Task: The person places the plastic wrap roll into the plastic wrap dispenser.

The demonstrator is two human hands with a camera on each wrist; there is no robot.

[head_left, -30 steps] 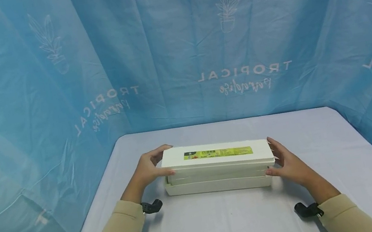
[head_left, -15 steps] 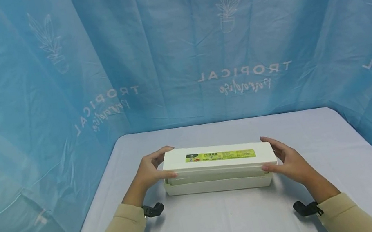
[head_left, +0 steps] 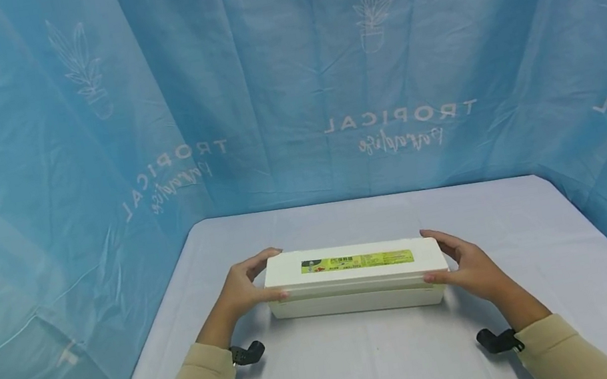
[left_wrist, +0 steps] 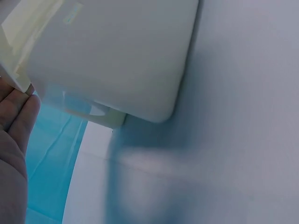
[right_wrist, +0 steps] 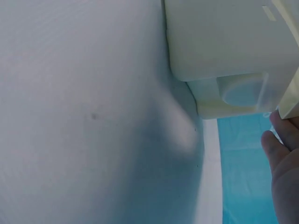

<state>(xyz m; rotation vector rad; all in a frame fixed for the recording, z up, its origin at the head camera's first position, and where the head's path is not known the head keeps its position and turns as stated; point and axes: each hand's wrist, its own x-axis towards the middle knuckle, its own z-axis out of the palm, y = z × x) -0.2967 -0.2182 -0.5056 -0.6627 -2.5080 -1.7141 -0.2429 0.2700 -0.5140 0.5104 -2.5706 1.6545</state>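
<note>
A long white plastic box (head_left: 354, 303) lies crosswise on the table under its white lid (head_left: 355, 276), which bears a yellow-green label (head_left: 355, 261). My left hand (head_left: 241, 290) grips the lid's left end, thumb at the front edge and fingers toward the back. At the other end my right hand (head_left: 473, 271) holds the lid the same way. The left wrist view has the box wall (left_wrist: 121, 51) and, at the left, the lid's rim (left_wrist: 11, 65) over my fingertips. In the right wrist view, a clear end part (right_wrist: 240, 91) shows on the box beside my fingers (right_wrist: 275, 147).
A white cloth covers the table (head_left: 371, 367), whose far corners are rounded. Blue printed curtains (head_left: 285, 84) hang behind it and along both sides. Each wrist wears a black strapped camera, such as the left wrist camera (head_left: 248, 353).
Both hands have brought the lid down and slightly toward me. The gap between lid and box has narrowed until the lid sits against the box's top. The box has stayed in place.
</note>
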